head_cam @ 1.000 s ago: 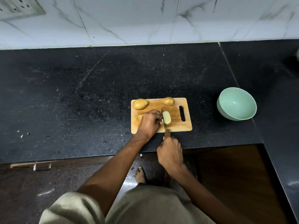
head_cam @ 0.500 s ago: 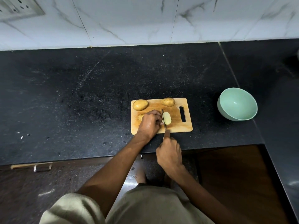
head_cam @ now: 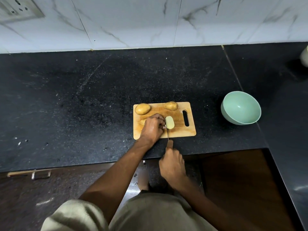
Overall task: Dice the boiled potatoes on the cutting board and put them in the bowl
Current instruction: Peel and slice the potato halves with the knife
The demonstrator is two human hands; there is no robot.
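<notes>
Wooden cutting board [head_cam: 180, 130], smooth pale potato half [head_cam: 170, 122], apparently thin-bladed knife [head_cam: 167, 130]

A black speckled worktop [head_cam: 83, 105] carries a wooden cutting board [head_cam: 183, 130] near its front edge and a pale green bowl [head_cam: 240, 108] well apart to the right.
</notes>
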